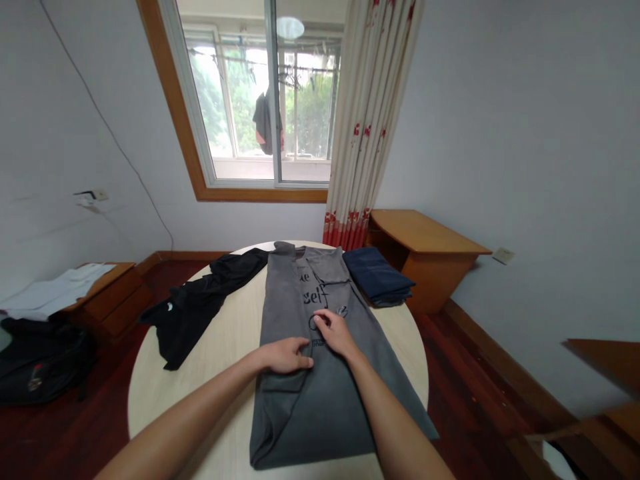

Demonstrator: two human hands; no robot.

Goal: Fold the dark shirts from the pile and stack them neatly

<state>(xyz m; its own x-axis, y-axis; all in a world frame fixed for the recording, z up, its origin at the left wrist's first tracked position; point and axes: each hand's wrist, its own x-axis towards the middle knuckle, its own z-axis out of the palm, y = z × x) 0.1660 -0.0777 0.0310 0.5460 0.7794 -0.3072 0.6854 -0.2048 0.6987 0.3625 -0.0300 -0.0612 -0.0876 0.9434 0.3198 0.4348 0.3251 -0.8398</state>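
Observation:
A dark grey T-shirt (340, 393) with black lettering lies lengthwise on a round, pale table (210, 360). Its left side is folded inward over the front, and a sleeve lies across the upper right part. My left hand (286, 355) rests on the folded left side, thumb and index finger apart. Over the printed middle is my right hand (334, 331), its fingers loosely curled with a small gap to the thumb. No cloth shows clearly gripped in either hand.
A crumpled black garment (193, 313) lies on the table's left. Folded navy clothes (377, 277) are stacked at the back right. Beyond stand a wooden desk (430, 233) and a curtain (367, 120) beside the window. A black bag (45, 367) and a low cabinet (113, 300) are at left.

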